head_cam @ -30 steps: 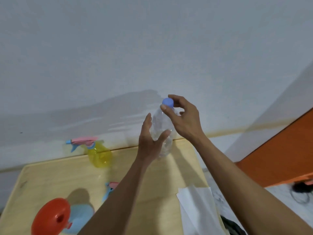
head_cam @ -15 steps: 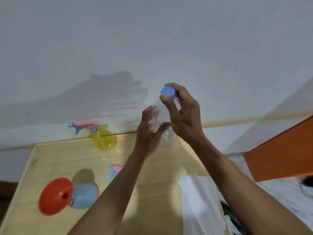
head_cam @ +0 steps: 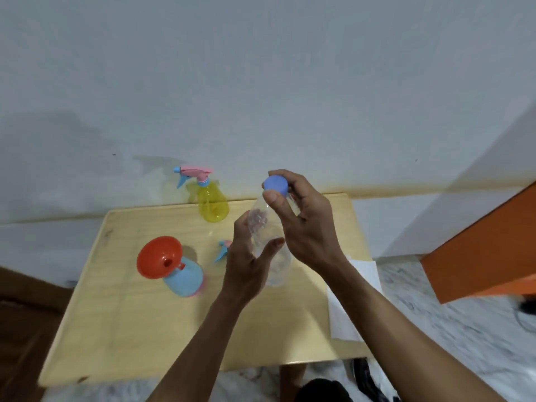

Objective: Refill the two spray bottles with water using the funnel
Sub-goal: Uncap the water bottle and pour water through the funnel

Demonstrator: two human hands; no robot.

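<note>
Hands (head_cam: pixel 307 227) grip water bottle (head_cam: pixel 268 233), cap (head_cam: pixel 275 185); contents unclear.

no readable text, labels, brands or numbers anywhere, bottles and funnel plain, nothing legible

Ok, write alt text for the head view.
Left hand holds a clear bottle over a wooden table while the right hand pinches its blue cap. Behind: a yellow sprayer and a funnel in a blue bottle.
</note>
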